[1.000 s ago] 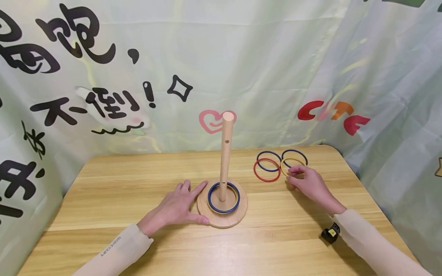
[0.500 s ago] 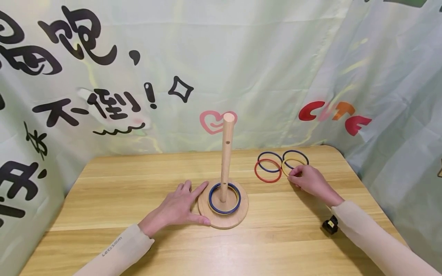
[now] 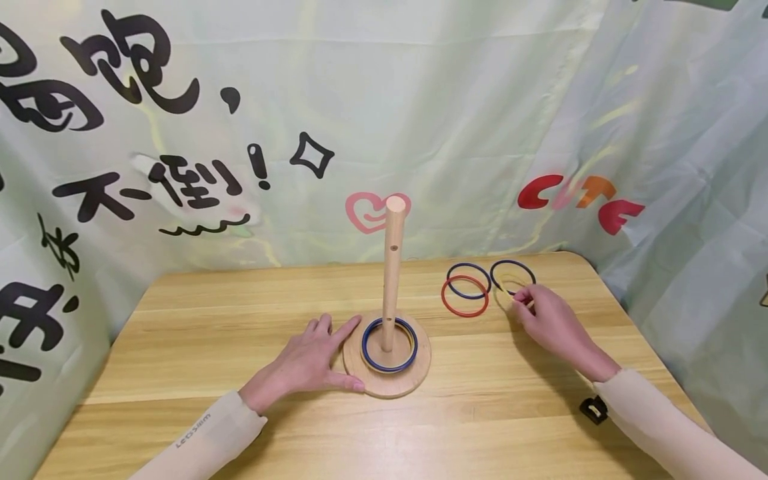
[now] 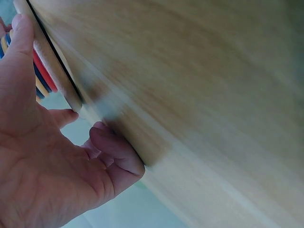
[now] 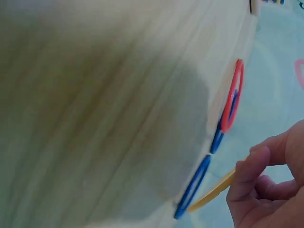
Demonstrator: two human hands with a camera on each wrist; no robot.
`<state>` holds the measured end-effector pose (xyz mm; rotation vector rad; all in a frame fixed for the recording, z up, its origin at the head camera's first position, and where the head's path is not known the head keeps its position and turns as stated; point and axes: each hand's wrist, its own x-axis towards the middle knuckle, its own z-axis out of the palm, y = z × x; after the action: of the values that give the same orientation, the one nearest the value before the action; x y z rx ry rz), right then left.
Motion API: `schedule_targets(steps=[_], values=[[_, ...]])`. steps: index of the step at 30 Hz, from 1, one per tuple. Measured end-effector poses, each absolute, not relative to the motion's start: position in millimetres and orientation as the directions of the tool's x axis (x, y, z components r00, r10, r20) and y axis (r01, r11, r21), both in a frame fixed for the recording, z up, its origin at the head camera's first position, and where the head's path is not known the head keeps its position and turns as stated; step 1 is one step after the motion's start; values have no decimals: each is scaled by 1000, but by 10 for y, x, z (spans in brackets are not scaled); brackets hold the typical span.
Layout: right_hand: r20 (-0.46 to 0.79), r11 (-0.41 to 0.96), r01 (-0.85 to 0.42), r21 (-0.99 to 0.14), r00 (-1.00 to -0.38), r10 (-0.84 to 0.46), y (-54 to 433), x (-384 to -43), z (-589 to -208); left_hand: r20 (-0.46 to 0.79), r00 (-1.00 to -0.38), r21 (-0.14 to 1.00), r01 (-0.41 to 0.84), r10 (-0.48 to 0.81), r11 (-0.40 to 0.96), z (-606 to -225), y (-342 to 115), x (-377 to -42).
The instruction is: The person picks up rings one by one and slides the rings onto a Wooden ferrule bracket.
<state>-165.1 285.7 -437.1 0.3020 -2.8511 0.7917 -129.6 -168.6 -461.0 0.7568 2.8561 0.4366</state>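
My left hand (image 3: 306,353) rests against the left side of a round wooden base (image 3: 414,373), its thumb and index finger spread along the rim. From that base rises a wooden post (image 3: 393,267), with blue and yellow rings around its foot; the left wrist view also shows a red ring (image 4: 45,73) in this stack. At the right, my right hand (image 3: 555,323) pinches a yellow ring (image 5: 213,192) between thumb and fingertips. The yellow ring is tilted, its near side raised, and overlaps a blue ring (image 3: 532,272) behind it in the head view.
Left of the right hand, a red ring (image 3: 444,301) overlaps another blue ring (image 3: 468,265) on the wooden table (image 3: 240,300). A printed curtain (image 3: 468,120) hangs behind the table and along its sides.
My right hand has taken hold of the yellow ring and tilted its near edge up, shifting slightly to the right. My left hand has stayed at the base.
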Motion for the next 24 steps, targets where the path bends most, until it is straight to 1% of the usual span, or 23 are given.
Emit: schedule_targets(steps=[3, 7, 10, 17, 21, 24], values=[[316, 842, -303, -447, -934, -168, 2870, -1543, -4318, -69, -860, 324, 459, 505, 827, -4611, -1689, -1290], [460, 837, -400, -374, -863, -208, 2859, -1432, -4243, -75, -861, 317, 458, 503, 831, -4620, -1696, -1290], [525, 831, -452, -323, -816, -240, 2829, -1373, -4175, -81, -861, 313, 455, 501, 834, -4621, -1698, -1294], [572, 800, -551, -237, -745, -344, 2701, -1233, -3981, -85, -863, 324, 448, 498, 833, -4605, -1693, -1297], [592, 756, -614, -227, -704, -393, 2597, -1148, -3890, -86, -862, 326, 449, 499, 832, -4606, -1691, -1300], [596, 727, -645, -236, -687, -416, 2520, -1086, -3816, -89, -861, 322, 451, 501, 833, -4617, -1690, -1304]])
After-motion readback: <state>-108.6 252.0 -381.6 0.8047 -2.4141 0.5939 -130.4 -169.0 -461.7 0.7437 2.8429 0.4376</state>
